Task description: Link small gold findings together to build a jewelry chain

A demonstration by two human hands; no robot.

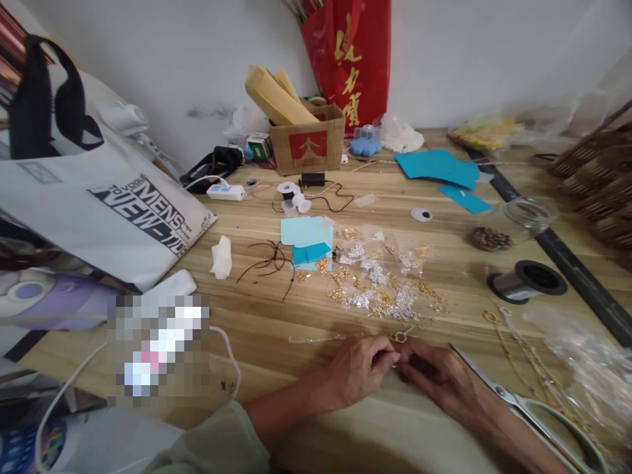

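In the head view, the person works at the lower centre of the frame, over a pale wood-grained desk (257, 322). The left hand (363, 361) has a narrow grip, thumb and forefinger pinched together, though whatever lies between the tips is too small to make out. The right hand (444, 372) meets it with curled, shadowed fingers; whether its grip is closed on anything cannot be told.

The likeliest mishap is a tiny part slipping from the fingertips, since there is so little to pinch. It could drop among the loose heaps of small gold and silver metal findings (380, 303) just above the hands and be hard to pick out. A tug on the chain's free end could also pull the work askew. The long steel scissors (501, 393) lie close along the right forearm, blade tip towards the hands, so a careless sweep of that arm could nudge them or scrape skin.

The thin, pale metallic chain (316, 340) lies to the left of the left hand, nearly straight across the desk, its links fine and its right end lost behind the knuckles. A small gold-toned ring (400, 338) shows just above the meeting fingertips, round and open in the middle; whether it joins the chain is hidden. At the lower right, past the scissors, longer gold-coloured chains (518, 355) lie in loose strands.
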